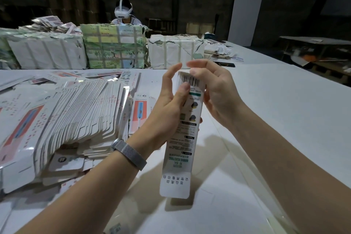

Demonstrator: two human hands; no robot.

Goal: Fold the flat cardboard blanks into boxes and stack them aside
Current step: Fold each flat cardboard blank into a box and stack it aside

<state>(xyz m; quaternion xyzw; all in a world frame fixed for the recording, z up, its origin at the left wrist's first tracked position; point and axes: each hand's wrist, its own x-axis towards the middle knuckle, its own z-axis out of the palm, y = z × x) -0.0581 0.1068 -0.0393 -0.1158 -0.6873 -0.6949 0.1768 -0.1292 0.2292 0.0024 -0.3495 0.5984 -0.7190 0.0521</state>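
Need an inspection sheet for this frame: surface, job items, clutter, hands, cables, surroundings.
Surface: white table, bare on the right side.
Job's things: one long narrow box held upright above the table, bottom flap hanging open; fanned pile of flat blanks at left.
Clutter: loose blanks beyond the pile; wrapped bundles along the far edge; dark phone-like item.
Hands: left hand grips the box's middle, thumb near the barcode; right hand holds its upper end, fingertips at the top.
Cables: nothing seen.
Surroundings: dark room, another person wearing a headset behind the bundles, white panel at back.
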